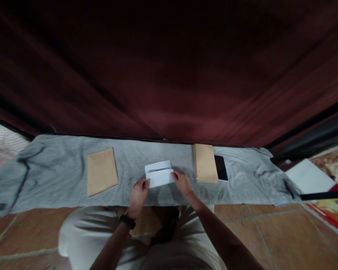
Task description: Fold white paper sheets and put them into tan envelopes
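Note:
A folded white sheet of paper [159, 173] lies in the middle of a grey cloth [59, 157] spread on the floor. My left hand [139, 195] pinches its near left corner with curled fingers. At the sheet's right edge, my right hand [181, 181] has its fingers bent down onto the paper. A single brown envelope [101, 171] lies to the left. A stack of brown envelopes [205, 163] sits to the right.
A dark phone [221, 167] lies beside the envelope stack. A dark red curtain [169, 75] hangs behind the cloth. White paper [308, 176] and a colourful printed sheet [331, 210] lie at the right. Tiled floor [270, 232] and my knees fill the foreground.

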Tool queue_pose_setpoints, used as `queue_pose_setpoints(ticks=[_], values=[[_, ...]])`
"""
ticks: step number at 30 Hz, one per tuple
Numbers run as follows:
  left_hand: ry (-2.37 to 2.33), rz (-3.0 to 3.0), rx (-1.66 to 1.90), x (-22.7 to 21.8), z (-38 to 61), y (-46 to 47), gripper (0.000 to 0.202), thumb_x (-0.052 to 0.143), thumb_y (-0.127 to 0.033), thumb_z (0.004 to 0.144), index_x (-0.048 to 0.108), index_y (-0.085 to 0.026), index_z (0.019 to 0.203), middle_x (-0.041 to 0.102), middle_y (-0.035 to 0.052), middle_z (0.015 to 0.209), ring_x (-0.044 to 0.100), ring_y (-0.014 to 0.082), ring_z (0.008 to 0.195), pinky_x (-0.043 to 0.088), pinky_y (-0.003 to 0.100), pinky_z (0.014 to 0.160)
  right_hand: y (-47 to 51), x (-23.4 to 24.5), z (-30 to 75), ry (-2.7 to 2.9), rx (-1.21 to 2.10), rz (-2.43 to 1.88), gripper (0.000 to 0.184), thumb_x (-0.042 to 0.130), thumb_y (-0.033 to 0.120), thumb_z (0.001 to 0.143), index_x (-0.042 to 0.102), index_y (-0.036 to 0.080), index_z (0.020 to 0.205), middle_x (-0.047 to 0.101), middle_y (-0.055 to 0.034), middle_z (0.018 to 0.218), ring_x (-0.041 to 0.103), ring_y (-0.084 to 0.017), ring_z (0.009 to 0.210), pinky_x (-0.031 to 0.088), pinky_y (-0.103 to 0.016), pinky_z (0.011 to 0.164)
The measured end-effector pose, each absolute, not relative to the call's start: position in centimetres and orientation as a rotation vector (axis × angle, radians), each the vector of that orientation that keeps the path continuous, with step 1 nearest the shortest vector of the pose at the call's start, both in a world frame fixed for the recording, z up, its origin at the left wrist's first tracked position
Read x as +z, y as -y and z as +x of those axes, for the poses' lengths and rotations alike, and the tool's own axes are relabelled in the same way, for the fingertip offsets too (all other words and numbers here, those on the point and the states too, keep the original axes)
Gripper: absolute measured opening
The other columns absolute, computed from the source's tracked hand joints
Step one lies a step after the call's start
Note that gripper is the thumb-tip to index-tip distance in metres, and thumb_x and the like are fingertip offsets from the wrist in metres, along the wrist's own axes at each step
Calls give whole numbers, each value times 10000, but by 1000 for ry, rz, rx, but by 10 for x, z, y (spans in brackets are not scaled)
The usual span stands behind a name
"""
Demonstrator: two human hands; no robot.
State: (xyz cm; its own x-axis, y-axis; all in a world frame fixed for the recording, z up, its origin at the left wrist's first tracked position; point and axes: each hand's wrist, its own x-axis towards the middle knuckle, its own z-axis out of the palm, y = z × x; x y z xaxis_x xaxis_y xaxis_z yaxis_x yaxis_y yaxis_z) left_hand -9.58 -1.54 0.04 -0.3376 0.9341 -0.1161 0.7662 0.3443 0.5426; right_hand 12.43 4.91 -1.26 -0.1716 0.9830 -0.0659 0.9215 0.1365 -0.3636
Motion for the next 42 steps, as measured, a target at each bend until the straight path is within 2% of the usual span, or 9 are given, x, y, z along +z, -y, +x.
queue_pose_setpoints(ticks=[6, 12, 20, 27, 34, 39, 42], values=[[-2339, 1442, 247, 17, -89, -1, 390, 407, -414, 1010, 707, -197, 1131, 781, 102, 959, 725, 238, 843, 464, 296, 692, -65, 1, 115, 2273, 471, -2025, 368, 427, 479, 1056, 728, 268, 1064, 793, -39, 951, 756, -203, 869, 529, -260, 735], [-2399, 1431, 165, 22, -83, -8, 438, 363, -429, 1021, 662, -189, 1233, 774, 140, 966, 734, 264, 870, 465, 314, 705, -74, 4, 107, 2270, 428, -2127, 410, 410, 508, 1052, 731, 253, 1055, 792, -71, 962, 758, -209, 891, 539, -266, 758], [-2465, 1438, 158, 22, -81, -20, 443, 345, -421, 1023, 657, -175, 1220, 763, 161, 937, 731, 298, 881, 470, 339, 694, -89, 3, 97, 2285, 347, -2135, 415, 433, 501, 1047, 731, 212, 1041, 785, -130, 955, 762, -222, 884, 543, -293, 774], [-2487, 1478, 183, 10, -83, -25, 469, 322, -418, 1023, 654, -157, 1227, 746, 176, 877, 724, 307, 819, 475, 351, 681, -96, -1, 93, 2303, 320, -2118, 407, 401, 486, 1057, 697, 211, 1100, 774, -120, 969, 748, -226, 896, 528, -309, 802], [-2491, 1522, 212, 2, -82, -25, 490, 304, -412, 1022, 638, -136, 1249, 739, 181, 856, 720, 303, 803, 485, 362, 703, -85, -8, 91, 2244, 190, -1833, 309, 463, 347, 1038, 628, 166, 1226, 672, -143, 1252, 598, -273, 1188, 448, -412, 1028], [-2477, 1530, 227, 1, -83, -26, 472, 316, -387, 1015, 644, -117, 1223, 734, 187, 822, 716, 292, 774, 470, 352, 678, -63, -27, 80, 2371, 243, -1404, 390, 427, 273, 1043, 561, 157, 1389, 523, -110, 1503, 433, -217, 1405, 343, -390, 1173], [-2480, 1547, 216, 0, -84, -26, 470, 301, -374, 1022, 641, -116, 1218, 733, 178, 812, 718, 286, 777, 471, 345, 676, -55, -37, 75, 2420, 220, -1350, 450, 433, 287, 1040, 511, 130, 1454, 470, -116, 1555, 386, -223, 1455, 304, -412, 1209]])
